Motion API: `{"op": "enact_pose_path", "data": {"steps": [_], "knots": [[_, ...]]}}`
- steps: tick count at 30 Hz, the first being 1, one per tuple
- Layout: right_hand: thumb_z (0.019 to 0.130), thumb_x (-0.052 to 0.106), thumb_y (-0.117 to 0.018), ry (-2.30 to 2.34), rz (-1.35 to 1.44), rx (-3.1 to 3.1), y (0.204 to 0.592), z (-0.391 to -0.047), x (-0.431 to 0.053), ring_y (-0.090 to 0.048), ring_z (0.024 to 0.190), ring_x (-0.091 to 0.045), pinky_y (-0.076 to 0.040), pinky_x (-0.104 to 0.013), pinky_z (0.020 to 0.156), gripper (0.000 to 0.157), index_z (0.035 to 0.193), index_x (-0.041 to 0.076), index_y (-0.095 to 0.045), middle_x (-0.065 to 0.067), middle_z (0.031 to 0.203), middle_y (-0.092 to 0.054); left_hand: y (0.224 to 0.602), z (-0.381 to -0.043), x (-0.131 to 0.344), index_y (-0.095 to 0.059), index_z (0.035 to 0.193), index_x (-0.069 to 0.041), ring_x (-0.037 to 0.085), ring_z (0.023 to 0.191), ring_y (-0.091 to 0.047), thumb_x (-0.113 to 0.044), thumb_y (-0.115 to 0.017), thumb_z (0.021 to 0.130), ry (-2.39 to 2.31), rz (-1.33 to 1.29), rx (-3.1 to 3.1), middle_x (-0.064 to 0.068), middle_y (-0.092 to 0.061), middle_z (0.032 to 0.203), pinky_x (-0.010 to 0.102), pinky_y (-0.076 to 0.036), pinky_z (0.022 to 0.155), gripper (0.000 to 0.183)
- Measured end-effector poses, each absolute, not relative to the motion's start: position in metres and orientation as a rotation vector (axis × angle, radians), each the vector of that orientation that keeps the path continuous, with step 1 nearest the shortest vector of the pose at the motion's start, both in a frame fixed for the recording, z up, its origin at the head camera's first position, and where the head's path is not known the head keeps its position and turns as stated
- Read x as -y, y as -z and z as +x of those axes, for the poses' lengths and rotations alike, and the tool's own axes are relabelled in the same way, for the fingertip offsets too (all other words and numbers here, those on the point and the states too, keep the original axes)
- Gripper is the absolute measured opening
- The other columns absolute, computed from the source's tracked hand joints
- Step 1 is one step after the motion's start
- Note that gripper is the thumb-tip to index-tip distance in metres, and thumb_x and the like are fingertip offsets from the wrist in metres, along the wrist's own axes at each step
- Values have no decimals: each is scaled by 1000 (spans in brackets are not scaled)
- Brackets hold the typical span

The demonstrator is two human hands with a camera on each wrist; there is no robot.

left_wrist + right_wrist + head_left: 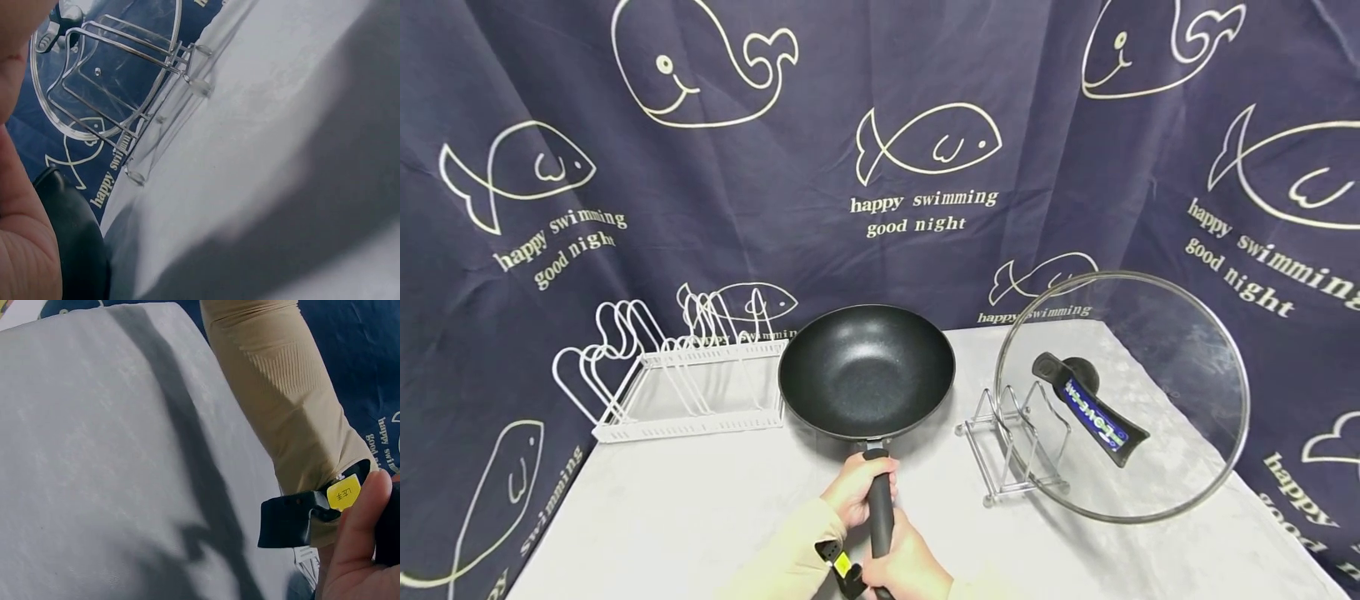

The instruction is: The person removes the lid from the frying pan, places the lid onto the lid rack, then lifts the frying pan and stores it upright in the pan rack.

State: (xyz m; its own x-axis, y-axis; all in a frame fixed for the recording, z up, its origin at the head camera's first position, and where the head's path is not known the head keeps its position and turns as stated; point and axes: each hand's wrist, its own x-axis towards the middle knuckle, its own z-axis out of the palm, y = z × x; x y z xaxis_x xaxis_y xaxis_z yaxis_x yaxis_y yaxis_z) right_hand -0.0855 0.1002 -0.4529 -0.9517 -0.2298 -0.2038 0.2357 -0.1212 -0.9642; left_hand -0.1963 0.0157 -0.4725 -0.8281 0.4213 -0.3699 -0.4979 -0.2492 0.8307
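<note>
A black frying pan (865,367) faces the head camera, its handle toward the person. My left hand (853,487) grips the handle (880,508) close to the pan, and my right hand (910,562) holds it lower down, near its end. In the left wrist view, part of the left hand (25,237) shows beside the dark pan (75,244). The right wrist view has the right hand (359,556) at the edge, fingers around the dark handle (389,525); much of this grip is cut off.
A glass lid (1180,375) with a black, blue-labelled handle stands tilted in a small metal rack (988,454) on the right. At the left is a white wire rack (688,429). Dark printed cloth (820,167) hangs behind the pale table (677,508).
</note>
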Motion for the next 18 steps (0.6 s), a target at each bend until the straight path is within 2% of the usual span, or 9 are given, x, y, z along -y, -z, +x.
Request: {"op": "enact_pose_path", "data": {"steps": [13, 18], "knots": [[59, -6, -53, 2079, -54, -1971, 456, -83, -98, -51, 51, -9, -44, -19, 50, 55, 110, -14, -35, -5, 61, -56, 472, -191, -6, -43, 87, -5, 6, 49, -50, -2, -55, 85, -2051, -33, -1476, 0, -49, 61, 17, -48, 51, 12], [59, -7, -53, 2081, -46, -1979, 454, -84, -97, -51, 51, -11, -44, -21, 50, 61, 115, -17, -32, -4, 63, -54, 466, -192, -6, -42, 90, -5, 6, 49, -50, -4, -56, 85, -2044, -10, -1478, 0, -50, 61, 18, -47, 50, 14]]}}
